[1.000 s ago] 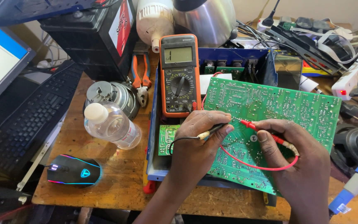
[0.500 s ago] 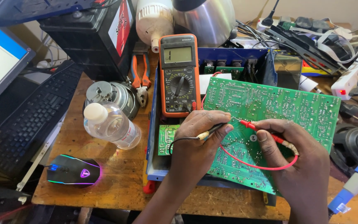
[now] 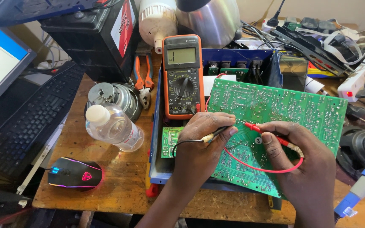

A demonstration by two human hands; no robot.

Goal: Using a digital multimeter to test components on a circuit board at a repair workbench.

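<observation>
The left hand [image 3: 199, 141] pinches the black probe [image 3: 217, 133], the right hand [image 3: 300, 156] the red probe [image 3: 260, 128]; both tips meet on the green board [image 3: 292, 107], pointing inward along one line; the meter [image 3: 182, 76] lies just beyond the left hand.

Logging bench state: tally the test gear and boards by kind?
Multimeter: 1
Probes: 2, black probe in left hand, red probe in right hand
Green circuit boards: 2, large board, small board
Total: 5
</observation>
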